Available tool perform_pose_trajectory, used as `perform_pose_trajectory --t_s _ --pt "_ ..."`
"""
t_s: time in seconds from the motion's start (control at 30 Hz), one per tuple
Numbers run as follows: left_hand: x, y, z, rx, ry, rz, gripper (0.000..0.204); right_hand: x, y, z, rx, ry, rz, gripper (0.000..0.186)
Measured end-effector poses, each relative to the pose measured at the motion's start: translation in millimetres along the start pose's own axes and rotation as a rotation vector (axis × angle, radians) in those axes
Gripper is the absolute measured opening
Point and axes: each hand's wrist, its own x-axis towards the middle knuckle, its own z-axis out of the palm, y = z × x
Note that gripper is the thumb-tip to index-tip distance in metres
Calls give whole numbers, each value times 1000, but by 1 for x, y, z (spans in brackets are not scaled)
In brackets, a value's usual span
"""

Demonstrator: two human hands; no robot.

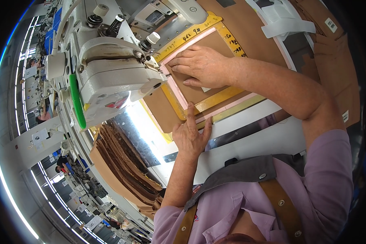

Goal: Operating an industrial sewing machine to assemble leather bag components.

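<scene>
A brown sheet of material (211, 42) lies on the sewing table under a yellow rectangular template frame (221, 97) lined with pink strips. My right hand (203, 67) rests flat, fingers stretched, on the brown sheet inside the frame, its fingertips close to the needle area. At the frame's near corner is my left hand (190, 134), its index finger extended onto the corner and its thumb apart. The white sewing machine (114, 77) stands just left of both hands, its needle end beside the frame's left pink strip. A small pale label shows partly under my right hand.
A stack of brown pieces (122, 162) sits left of my left arm. More brown panels (335, 73) hang at the right, beside a white plastic-looking piece (286, 20). A green handle-like part (77, 101) juts from the machine. Other workstations and people are far left.
</scene>
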Motion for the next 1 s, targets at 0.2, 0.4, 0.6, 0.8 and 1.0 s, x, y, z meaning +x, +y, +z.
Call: perform_pose_trajectory --t_s 0.2,0.4,0.6,0.8,1.0 --pt "-12 8 -4 -31 -23 9 71 -10 -11 -3 19 -3 5 52" --pt "-25 8 -2 -24 -38 32 75 -20 -21 2 -24 -18 1 56" --pt "-16 5 -19 20 -142 16 65 -23 -22 4 -59 79 -31 53" --pt "41 -10 -16 57 16 143 57 -26 -22 1 -34 39 -20 59" --pt "61 -28 -1 8 8 161 59 -34 -22 -7 -68 150 -53 63"
